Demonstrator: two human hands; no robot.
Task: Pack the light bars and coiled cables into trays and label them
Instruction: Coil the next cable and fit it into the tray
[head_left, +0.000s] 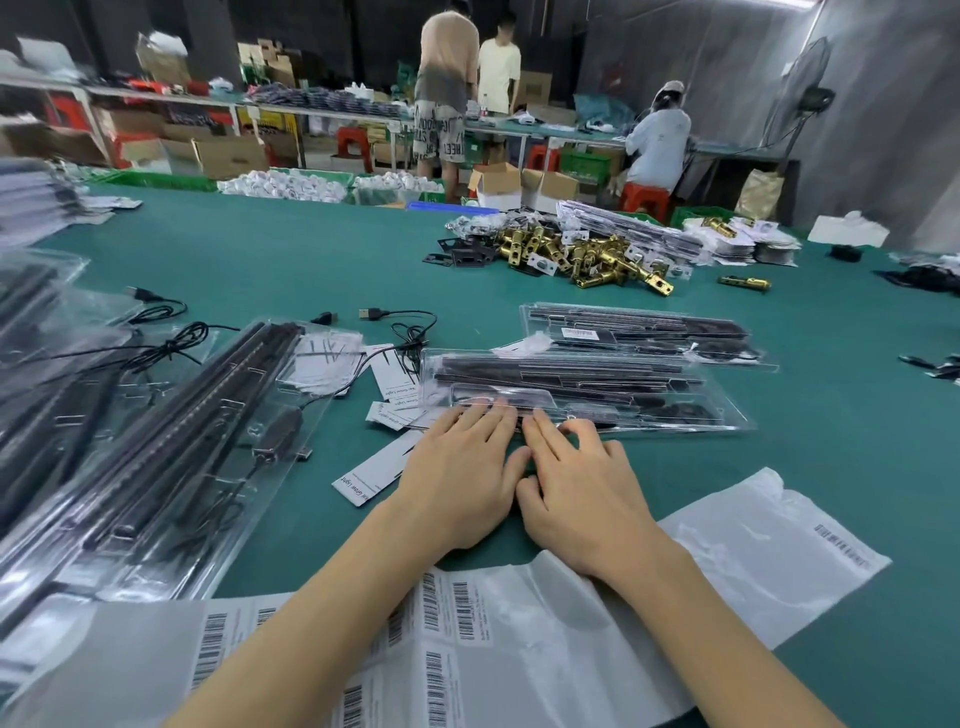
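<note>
left hand (460, 478) flat, fingers (480, 418) straight, pressing tray (587, 387) edge | right hand (584, 493) same, fingers released | tray on desk (311, 249) | label sheet (467, 623) near wrists

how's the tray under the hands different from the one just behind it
The near tray has both hands' fingertips on its front edge; the far tray lies untouched. The far tray shows a white barcode label on top; none is visible on the near tray. Both are clear plastic holding dark light bars.

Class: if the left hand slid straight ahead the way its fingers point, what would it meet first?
The left hand already has its fingertips at the near edge of the closed clear plastic tray of black light bars, so probably that tray.
</note>
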